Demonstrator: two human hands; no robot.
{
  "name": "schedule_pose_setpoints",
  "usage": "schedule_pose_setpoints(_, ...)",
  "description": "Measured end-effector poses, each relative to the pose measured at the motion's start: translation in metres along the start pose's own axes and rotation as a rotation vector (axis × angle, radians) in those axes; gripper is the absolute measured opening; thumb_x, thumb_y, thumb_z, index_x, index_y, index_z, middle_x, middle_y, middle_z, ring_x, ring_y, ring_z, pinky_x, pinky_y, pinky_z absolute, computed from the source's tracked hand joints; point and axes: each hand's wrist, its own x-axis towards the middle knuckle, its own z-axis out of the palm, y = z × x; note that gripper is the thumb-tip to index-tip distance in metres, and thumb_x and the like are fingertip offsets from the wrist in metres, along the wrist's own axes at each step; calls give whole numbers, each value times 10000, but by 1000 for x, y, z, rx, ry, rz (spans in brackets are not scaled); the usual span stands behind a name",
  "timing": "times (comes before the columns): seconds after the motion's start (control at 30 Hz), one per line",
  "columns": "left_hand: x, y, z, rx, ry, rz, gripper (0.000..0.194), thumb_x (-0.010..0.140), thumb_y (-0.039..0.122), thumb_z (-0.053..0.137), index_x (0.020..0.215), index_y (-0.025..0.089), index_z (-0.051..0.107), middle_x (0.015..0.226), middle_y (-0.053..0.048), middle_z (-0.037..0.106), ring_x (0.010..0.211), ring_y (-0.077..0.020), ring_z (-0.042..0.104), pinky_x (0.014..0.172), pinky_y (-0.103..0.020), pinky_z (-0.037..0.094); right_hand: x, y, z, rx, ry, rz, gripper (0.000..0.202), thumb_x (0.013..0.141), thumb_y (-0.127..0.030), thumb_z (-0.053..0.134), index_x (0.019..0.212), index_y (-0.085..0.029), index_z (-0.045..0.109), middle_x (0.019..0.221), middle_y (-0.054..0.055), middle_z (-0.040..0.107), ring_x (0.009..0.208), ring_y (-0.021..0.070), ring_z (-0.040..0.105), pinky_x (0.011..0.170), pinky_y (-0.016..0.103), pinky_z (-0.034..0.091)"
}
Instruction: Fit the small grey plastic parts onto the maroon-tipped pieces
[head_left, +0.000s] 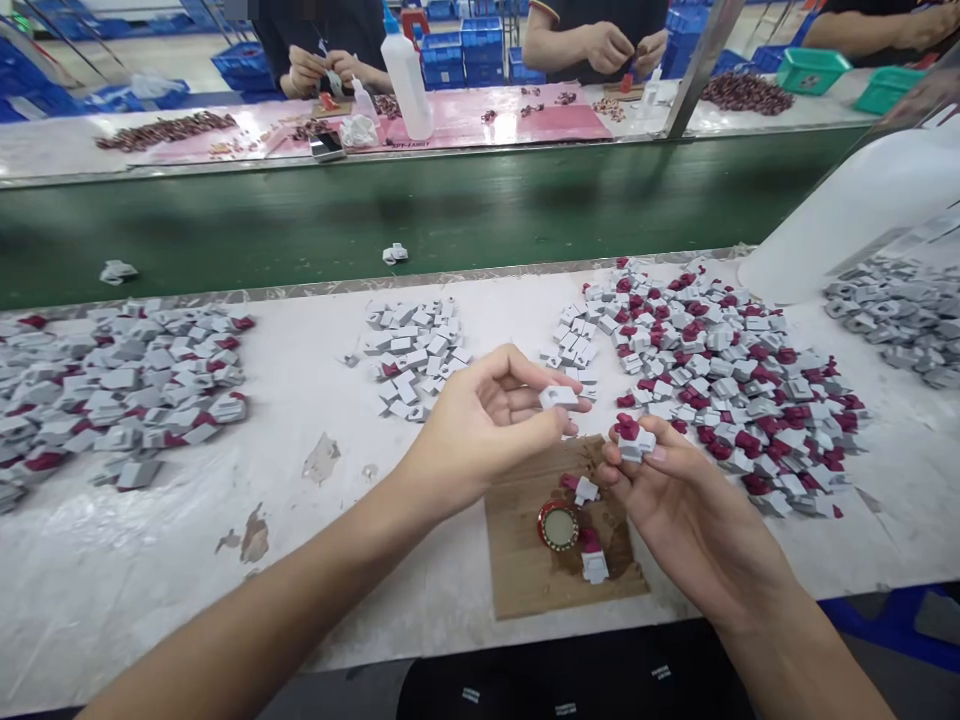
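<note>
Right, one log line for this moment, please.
left hand: holds grey block | right hand: holds maroon-grey piece | cap on cardboard

Gray block [562,398], maroon-topped piece [634,441], held apart

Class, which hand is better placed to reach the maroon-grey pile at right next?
Probably the right hand: it is nearer that pile than the left hand, though it holds a maroon-grey piece.

Both forearms [322,583] are stretched forward; the left hand [487,420] is pinched, the right hand [679,500] likewise, its lower fingers [619,482] apparently curled.
</note>
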Motion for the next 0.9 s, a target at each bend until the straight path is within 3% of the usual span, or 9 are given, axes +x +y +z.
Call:
schedule_pose_setpoints(0.1, 7, -2, -1, -50, 32, 66, 267, 842, 120, 905, 914, 197, 660, 962, -6, 806, 801, -158, 826, 786, -287, 688, 2, 0, -2, 31, 14, 11, 272, 737, -243, 1039, 932, -297, 858, 836, -14, 792, 866, 165, 786, 825, 243, 691)
schedule_pose_setpoints(0.2, 9, -2, 0, -2, 11, 28, 243, 850, 174, 930, 967, 195, 718, 856, 8, 785, 746, -145, 788, 762, -275, 673, 5, -1, -4, 15, 17, -5, 263, 752, -252, 1026, 953, -287, 859, 851, -12, 793, 870, 160, 785, 834, 242, 688)
schedule_pose_setpoints(0.37, 5, -4, 9, 49, -5, -89, 241, 882, 249, 928, 1070, 183, 793, 967, -30, 813, 850, -163, 818, 840, -282, 689, 8, -3, -6, -101, -4, -181, 165, 838, -270, 972, 955, -299, 860, 928, -20, 824, 889, 147, 785, 858, 236, 666)
schedule_pose_setpoints(0.5, 1, -8, 14, -34, -69, -194, 252, 918, 260, 890, 1129, 174, 783, 988, -57, 837, 810, -179, 830, 814, -316, 715, 7, -4, -6, -231, -40, -286, 84, 945, -276, 885, 1007, -330, 869, 972, -12, 830, 908, 179, 792, 916, 324, 671)
schedule_pose_setpoints(0.6, 1, -12, 16, -128, -81, -267, 250, 918, 264, 892, 1094, 167, 743, 1004, -81, 857, 842, -204, 847, 821, -340, 727, 7, -2, -6, -274, -36, -341, 80, 960, -268, 868, 1004, -334, 878, 976, 0, 817, 875, 205, 795, 874, 366, 684)
schedule_pose_setpoints(0.9, 0, -14, 15, -66, -103, -250, 301, 899, 281, 932, 1125, 161, 773, 998, -82, 868, 923, -223, 859, 876, -345, 722, 7, 1, -7, -358, -53, -386, 62, 982, -298, 877, 1019, -345, 892, 1000, 13, 820, 965, 210, 792, 902, 338, 679)
